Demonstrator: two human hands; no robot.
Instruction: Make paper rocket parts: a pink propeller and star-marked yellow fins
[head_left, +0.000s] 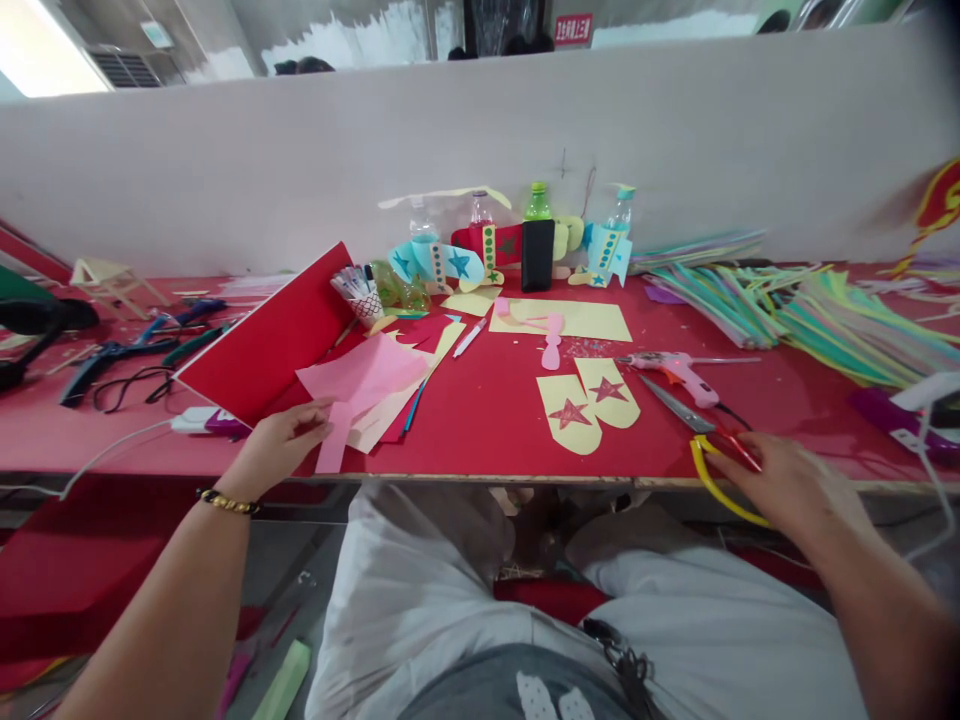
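Observation:
My left hand (pixel 281 445) is at the table's front edge on the left, its fingers closed on a pink paper (pixel 367 375) with a narrow strip hanging toward me. Cream and red paper sheets lie beneath it. On the right, my right hand (pixel 787 485) grips scissors (pixel 679 405) with yellow and red handles, their blades pointing left and away from me. Just beyond the blades lies a pink glue gun (pixel 686 375). Between my hands, two cream paper pieces with rounded ends (pixel 570 412) bear red stars. A pink paper cutout (pixel 552 345) lies behind them, partly over a cream sheet (pixel 592 320).
Decorated plastic bottles (pixel 538 205) and a black phone (pixel 537 255) stand by the wall. A pen cup (pixel 364 300) is beside a raised red board (pixel 274 340). Pliers (pixel 105 355) lie left; pastel strips (pixel 825 310) are piled right. A white pen (pixel 470 338) rests mid-table.

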